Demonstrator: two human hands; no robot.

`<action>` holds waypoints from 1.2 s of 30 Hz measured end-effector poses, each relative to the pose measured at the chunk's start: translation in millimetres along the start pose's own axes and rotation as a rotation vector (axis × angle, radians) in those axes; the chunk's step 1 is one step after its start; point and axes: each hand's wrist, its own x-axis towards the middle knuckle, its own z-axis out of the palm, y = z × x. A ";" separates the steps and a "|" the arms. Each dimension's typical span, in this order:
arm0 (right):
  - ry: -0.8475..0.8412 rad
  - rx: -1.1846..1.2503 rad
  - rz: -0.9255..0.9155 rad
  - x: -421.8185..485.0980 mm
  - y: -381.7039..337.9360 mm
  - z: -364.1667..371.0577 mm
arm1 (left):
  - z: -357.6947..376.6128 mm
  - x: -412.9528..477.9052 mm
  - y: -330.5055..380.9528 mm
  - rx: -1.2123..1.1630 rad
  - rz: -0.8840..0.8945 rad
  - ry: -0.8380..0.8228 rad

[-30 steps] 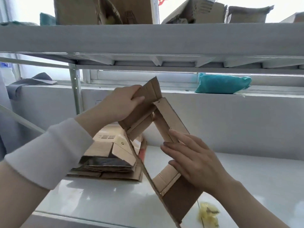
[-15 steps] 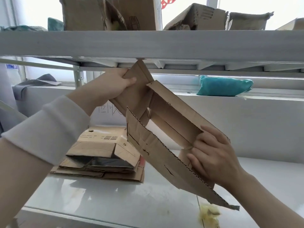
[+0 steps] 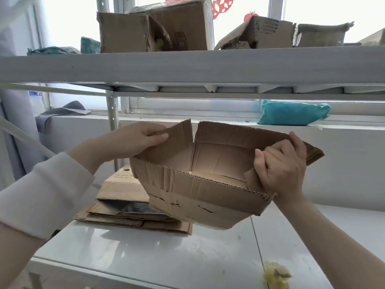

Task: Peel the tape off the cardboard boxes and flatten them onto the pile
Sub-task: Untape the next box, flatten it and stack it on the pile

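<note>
I hold a brown cardboard box [image 3: 200, 197] in the air above the white shelf, spread open so its inside faces me. My left hand [image 3: 135, 140] grips its upper left flap, thumb on the near side. My right hand [image 3: 281, 165] grips the right end wall, fingers curled over the edge. Below and to the left lies the pile of flattened cardboard [image 3: 123, 207] on the shelf, partly hidden by the box. No tape shows on the held box.
The white shelf surface [image 3: 145, 253] carries a crumpled yellow wad [image 3: 275, 274] at the front right. An upper shelf [image 3: 187, 65] just above holds several cardboard boxes [image 3: 154, 28]. A teal bag [image 3: 291, 113] lies on the window ledge; a metal upright [image 3: 111, 115] stands at the left.
The box has swung from a tilted, half-collapsed diamond to a level, spread-open shape. My right hand shifted from the lower end up onto the right wall; my left hand came down a little.
</note>
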 end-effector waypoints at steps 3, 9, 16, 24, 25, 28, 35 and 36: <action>0.027 -0.007 0.069 7.3 -2.9 11.3 | -1.8 -16.2 -3.7 -0.038 0.095 -0.114; 0.038 0.086 0.237 17.5 -15.7 22.8 | 3.2 -37.4 -33.7 -0.232 0.124 -0.280; 0.061 0.139 0.512 21.2 -20.7 33.1 | 32.2 -44.8 -75.4 -0.205 -0.021 -0.093; -0.396 0.199 0.584 13.8 -39.7 39.4 | 47.9 -40.2 -111.4 -0.164 -0.110 0.055; -0.486 0.220 0.601 8.4 -42.3 42.4 | 48.1 -39.7 -115.9 -0.138 -0.118 0.050; -0.662 0.298 0.698 -24.8 -49.6 42.0 | 52.8 -39.6 -136.0 -0.019 -0.136 0.051; -1.277 0.606 1.472 -136.2 -54.8 -11.8 | 67.6 -36.8 -172.7 0.101 -0.162 0.131; -1.337 0.658 1.530 -147.5 -56.1 -16.2 | 70.3 -35.2 -176.7 0.102 -0.173 0.138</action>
